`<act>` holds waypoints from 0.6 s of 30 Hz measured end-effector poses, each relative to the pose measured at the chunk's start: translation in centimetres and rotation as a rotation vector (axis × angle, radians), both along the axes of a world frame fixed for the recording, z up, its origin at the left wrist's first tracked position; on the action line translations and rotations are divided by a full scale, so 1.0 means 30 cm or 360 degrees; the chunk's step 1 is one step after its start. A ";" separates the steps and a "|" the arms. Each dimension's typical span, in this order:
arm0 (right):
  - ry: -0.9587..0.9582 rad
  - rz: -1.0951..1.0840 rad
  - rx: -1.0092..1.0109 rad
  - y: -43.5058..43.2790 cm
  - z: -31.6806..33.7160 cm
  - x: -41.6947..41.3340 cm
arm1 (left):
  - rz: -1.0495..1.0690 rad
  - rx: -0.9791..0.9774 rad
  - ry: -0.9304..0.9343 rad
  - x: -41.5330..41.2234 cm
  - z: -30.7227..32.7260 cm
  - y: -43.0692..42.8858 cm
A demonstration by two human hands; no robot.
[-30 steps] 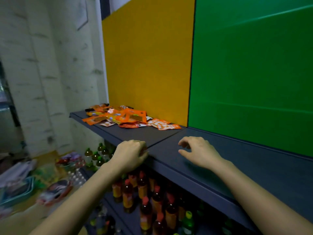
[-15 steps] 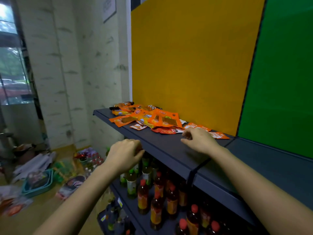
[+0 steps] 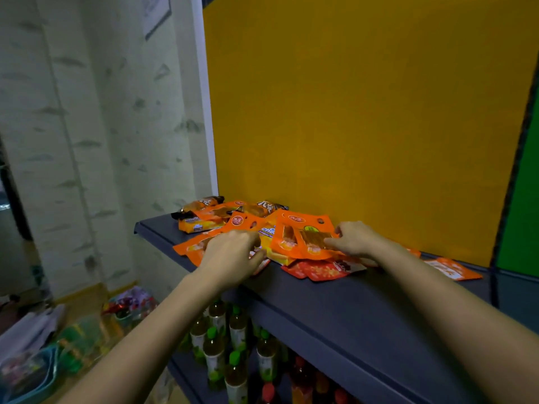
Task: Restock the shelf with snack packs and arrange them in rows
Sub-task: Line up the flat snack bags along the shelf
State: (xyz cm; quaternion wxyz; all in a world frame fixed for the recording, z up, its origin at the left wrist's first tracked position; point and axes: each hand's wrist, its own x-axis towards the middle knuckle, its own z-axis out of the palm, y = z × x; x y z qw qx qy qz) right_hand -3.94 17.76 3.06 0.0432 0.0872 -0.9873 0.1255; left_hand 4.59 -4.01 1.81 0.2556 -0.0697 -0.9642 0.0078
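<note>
Both hands have moved from the front edge of the shelf point(image 3: 335, 301) into the heap. The left hand point(image 3: 230, 258) lies with fingers curled on the near-left packs; whether it grips one I cannot tell. The right hand point(image 3: 355, 240) pinches the right edge of an orange pack point(image 3: 300, 237), tilted up atop the snack packs point(image 3: 248, 220) jumbled against the yellow panel point(image 3: 350, 112). Best to lift one pack at a time, lay it flat along the bare front strip, and then work backward.

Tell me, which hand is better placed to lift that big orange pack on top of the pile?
Right, probably. The right hand seems to pinch the big orange pack at its right edge; the left hand rests on lower packs at the pile's left.
</note>
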 end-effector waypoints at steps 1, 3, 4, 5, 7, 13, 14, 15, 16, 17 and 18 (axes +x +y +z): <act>-0.0052 -0.0023 0.0006 -0.010 -0.003 -0.024 | -0.0014 0.0014 -0.0002 -0.038 0.001 -0.010; -0.0146 -0.0082 -0.0008 -0.026 -0.011 -0.069 | -0.0038 0.0057 -0.0019 -0.111 0.003 -0.025; -0.0193 -0.0114 -0.0024 -0.034 -0.014 -0.089 | -0.0050 0.0072 -0.0028 -0.145 0.002 -0.031; -0.0247 -0.0145 -0.0058 -0.043 -0.018 -0.108 | -0.0064 0.0084 -0.0033 -0.179 0.001 -0.036; -0.0377 -0.0211 -0.0161 -0.061 -0.025 -0.133 | -0.0097 0.0086 -0.0049 -0.240 -0.002 -0.044; -0.0514 -0.0405 -0.0376 -0.102 -0.023 -0.154 | -0.0225 0.0104 -0.0109 -0.398 -0.003 -0.068; -0.0516 -0.0450 -0.0417 -0.106 -0.017 -0.153 | -0.0249 0.0107 -0.0136 -0.420 -0.002 -0.072; -0.0521 -0.0486 -0.0478 -0.110 -0.012 -0.153 | -0.0273 0.0109 -0.0158 -0.441 -0.001 -0.074; -0.0514 -0.0518 -0.0556 -0.112 -0.009 -0.155 | -0.0291 0.0114 -0.0178 -0.461 -0.003 -0.077; -0.0488 -0.0554 -0.0627 -0.116 -0.007 -0.158 | -0.0307 0.0123 -0.0190 -0.480 -0.006 -0.077; -0.0456 -0.0591 -0.0686 -0.118 -0.008 -0.160 | -0.0319 0.0142 -0.0198 -0.497 -0.010 -0.078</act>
